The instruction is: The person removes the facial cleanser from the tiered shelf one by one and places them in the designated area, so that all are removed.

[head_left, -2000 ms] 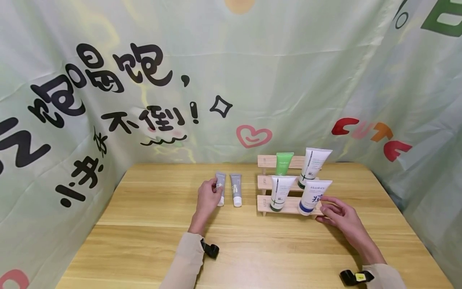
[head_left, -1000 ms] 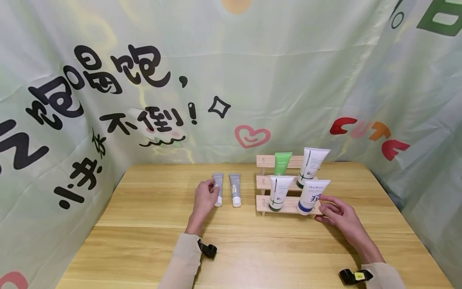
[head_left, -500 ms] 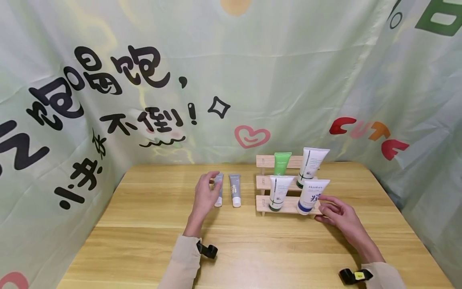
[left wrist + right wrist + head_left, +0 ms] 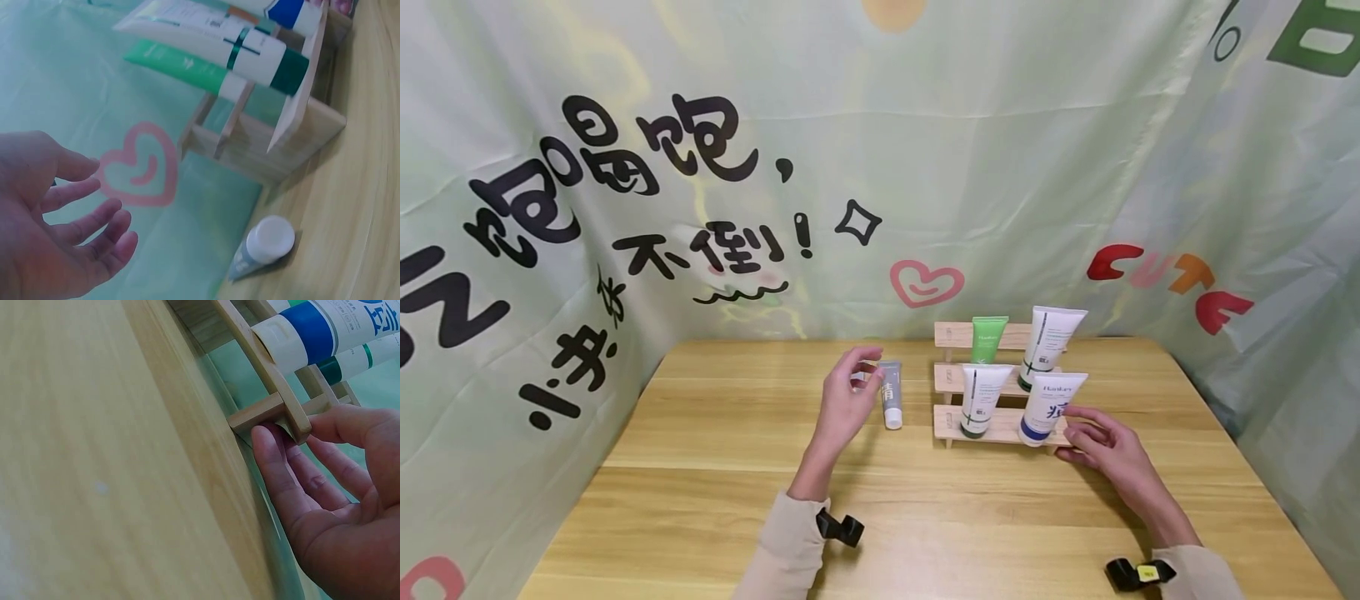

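Observation:
My left hand (image 4: 847, 400) is raised over the table with its fingers loosely bent and nothing between them, as the left wrist view also shows. Its fingertips overlap the left edge of a grey squeeze tube (image 4: 892, 398) with a white cap (image 4: 275, 236). A second grey tube is hidden behind this hand. My right hand (image 4: 1112, 450) grips the front right end of a three-step wooden display rack (image 4: 949, 425), fingers above and below the shelf end (image 4: 300, 422). Beside those fingers stands a white tube with a blue band (image 4: 1051, 408).
The rack also bears a white tube with a dark green cap (image 4: 985, 396) in front, a taller white tube (image 4: 1051, 342) behind, and a small green tube (image 4: 988, 337). A printed cloth (image 4: 1000, 167) hangs behind the wooden table (image 4: 715, 417).
My left hand has let go of the left grey tube, lifted, and moved right toward the other one. My right hand has stayed at the rack's end.

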Available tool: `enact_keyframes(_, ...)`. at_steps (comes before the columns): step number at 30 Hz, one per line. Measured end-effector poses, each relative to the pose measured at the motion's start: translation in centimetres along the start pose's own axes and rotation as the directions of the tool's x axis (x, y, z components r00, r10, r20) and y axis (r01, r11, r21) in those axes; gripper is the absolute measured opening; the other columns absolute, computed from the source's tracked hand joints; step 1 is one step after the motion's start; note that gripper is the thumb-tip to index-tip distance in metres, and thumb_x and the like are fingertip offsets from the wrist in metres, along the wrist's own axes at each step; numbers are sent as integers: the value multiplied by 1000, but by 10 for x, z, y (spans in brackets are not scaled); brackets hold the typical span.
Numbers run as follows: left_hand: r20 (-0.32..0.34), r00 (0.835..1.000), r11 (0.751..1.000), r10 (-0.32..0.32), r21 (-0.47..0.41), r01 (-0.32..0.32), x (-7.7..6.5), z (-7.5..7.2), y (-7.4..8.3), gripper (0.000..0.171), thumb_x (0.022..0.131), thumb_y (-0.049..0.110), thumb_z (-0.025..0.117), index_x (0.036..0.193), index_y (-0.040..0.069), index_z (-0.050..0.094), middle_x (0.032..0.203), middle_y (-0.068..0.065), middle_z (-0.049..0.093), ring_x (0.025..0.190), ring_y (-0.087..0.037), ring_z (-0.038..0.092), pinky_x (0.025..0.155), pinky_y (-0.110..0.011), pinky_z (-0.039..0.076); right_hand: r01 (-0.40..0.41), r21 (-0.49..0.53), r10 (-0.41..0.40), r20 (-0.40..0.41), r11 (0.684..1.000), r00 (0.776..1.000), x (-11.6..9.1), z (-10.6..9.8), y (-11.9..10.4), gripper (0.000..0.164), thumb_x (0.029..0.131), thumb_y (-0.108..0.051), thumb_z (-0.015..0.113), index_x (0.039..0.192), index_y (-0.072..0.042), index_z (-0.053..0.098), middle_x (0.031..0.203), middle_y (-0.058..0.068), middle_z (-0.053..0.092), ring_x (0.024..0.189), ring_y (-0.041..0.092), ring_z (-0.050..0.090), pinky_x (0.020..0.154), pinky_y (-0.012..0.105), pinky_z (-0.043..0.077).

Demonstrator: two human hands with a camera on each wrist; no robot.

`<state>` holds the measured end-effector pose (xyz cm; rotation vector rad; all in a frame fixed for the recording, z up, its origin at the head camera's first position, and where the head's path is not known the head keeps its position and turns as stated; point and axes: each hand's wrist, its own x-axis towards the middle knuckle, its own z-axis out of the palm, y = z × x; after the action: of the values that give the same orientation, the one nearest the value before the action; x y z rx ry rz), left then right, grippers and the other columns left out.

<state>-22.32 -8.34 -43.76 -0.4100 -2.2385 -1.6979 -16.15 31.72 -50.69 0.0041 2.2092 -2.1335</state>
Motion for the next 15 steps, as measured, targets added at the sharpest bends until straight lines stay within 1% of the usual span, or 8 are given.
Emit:
enact_keyframes(4, 34, 999, 1000, 21, -15, -20, -1, 7, 4, 27, 97, 5, 68, 124, 8, 67, 119, -6, 68, 103, -23, 65, 83, -36, 55, 7, 15, -7, 5, 1000, 1000, 1, 0, 1, 29, 102, -14, 65, 131, -13, 61, 110, 0, 71, 94, 16, 73, 83, 34, 60)
enact_keyframes(9, 84, 995, 998, 46, -49, -42, -3, 17, 9, 27, 100, 8, 67, 126, 10, 65, 120, -5, 67, 103, -22, 63, 86, -41, 55, 9, 19, -9, 8, 1000, 1000, 2, 0, 1, 30, 102, -14, 65, 131, -12, 60, 109, -1, 71, 94, 18, 73, 83, 35, 60)
enact_keyframes(12, 96, 994, 996, 56, -77, -49, -2, 23, 13, 27, 100, 10, 67, 127, 10, 65, 120, -5, 67, 104, -22, 63, 88, -43, 55, -6, -6, 6, 0, 1000, 1000, 2, 0, 0, 32, 102, -17, 65, 133, -12, 59, 109, -2, 70, 95, 16, 72, 83, 34, 60)
enact_keyframes(15, 94, 993, 993, 72, -96, -63, 0, 28, 18, 27, 99, 7, 67, 126, 8, 65, 120, -7, 67, 104, -25, 64, 87, -45, 55, -20, -20, 20, -10, 1000, 1000, 2, 0, -1, 34, 102, -19, 66, 134, -11, 58, 109, -3, 70, 95, 15, 72, 83, 34, 60)
